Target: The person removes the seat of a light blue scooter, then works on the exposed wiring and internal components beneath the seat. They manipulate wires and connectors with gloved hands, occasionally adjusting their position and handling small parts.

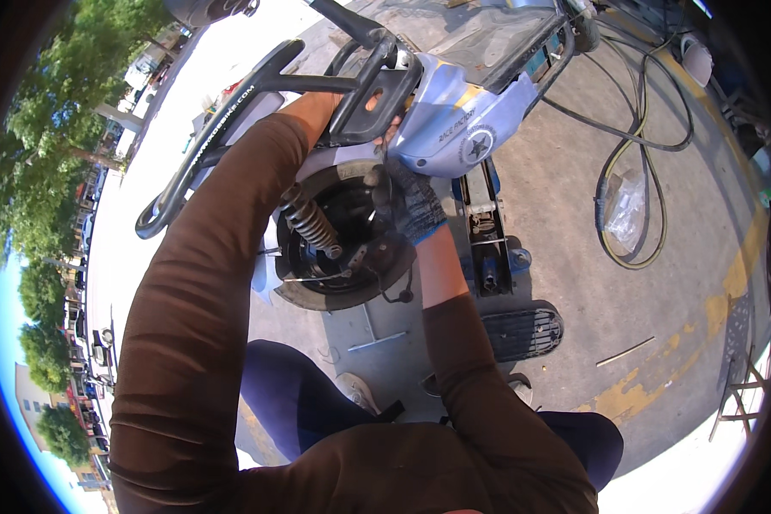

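Observation:
A scooter with a light blue-purple body panel [467, 120] stands before me. My left hand [380, 117] reaches past the black rear rack [373, 107], mostly hidden by it; a few fingertips show beside the panel. My right hand [415, 201], in a grey glove with a blue cuff, is closed at the panel's lower edge, next to the wheel. What it grips there is hidden. Below lies the dark wheel [317, 295], with a coil-spring shock absorber [308, 224] left of my right hand. A thin cable [407, 287] hangs near the wheel.
A floor jack [487, 231] stands right of the wheel, with a black ridged pad [522, 332] nearer me. A T-shaped metal tool [377, 339] lies on the ground. Farther right are a coiled hose [612, 223], a clear plastic bag [627, 206] and a thin stick [625, 351].

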A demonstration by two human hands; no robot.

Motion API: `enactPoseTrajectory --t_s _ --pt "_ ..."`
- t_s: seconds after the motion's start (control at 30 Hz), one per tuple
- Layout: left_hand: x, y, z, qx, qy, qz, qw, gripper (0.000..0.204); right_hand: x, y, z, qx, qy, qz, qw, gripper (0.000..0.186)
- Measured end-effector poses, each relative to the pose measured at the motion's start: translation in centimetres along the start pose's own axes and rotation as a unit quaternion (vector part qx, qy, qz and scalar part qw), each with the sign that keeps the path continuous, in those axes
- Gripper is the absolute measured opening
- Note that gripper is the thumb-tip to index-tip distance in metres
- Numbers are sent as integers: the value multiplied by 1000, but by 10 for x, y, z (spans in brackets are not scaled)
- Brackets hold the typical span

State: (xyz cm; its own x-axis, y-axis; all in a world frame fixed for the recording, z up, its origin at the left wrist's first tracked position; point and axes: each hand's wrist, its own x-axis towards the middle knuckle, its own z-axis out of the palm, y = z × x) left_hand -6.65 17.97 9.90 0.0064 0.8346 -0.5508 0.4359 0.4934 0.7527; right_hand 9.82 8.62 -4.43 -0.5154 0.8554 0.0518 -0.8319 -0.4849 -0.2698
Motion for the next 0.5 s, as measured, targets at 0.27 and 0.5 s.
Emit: enactPoseTrajectory --t_s 0.27,0.5 --pt "-11 -4 -4 -1 3 1 1000 20 -27 -27 -27 -434 40 -8 900 43" --pt "-14 0 -2 5 1 6 1000 20 -31 11 -43 -676 185 -99 706 41"
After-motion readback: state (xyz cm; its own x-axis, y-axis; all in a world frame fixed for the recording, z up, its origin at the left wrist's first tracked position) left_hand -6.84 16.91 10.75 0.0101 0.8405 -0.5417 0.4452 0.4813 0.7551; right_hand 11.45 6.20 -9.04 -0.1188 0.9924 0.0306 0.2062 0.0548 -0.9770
